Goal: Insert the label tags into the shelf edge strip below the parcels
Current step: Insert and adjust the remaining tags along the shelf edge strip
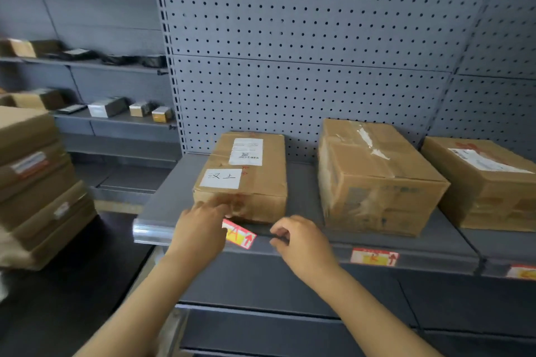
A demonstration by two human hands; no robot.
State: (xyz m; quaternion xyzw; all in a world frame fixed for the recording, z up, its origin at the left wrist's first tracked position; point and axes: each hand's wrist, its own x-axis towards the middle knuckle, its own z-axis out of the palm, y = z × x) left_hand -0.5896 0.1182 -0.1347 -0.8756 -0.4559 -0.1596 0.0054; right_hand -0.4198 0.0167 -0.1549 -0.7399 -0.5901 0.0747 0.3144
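Both hands at shelf edge strip, one label tag between them.

Left hand: fingers extended toward the left parcel, covering the tag's left end; whether it pinches the tag cannot be told. Right hand: fingers curled on the strip just right of the tag. Label tag: red and yellow, long axis along the strip, tilted, right end lower. Second tag: seated in the strip, further right.

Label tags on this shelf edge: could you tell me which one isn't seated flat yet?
The leftmost label tag, below the left parcel, sits tilted between both hands; the middle tag and right tag lie flat in the strip.
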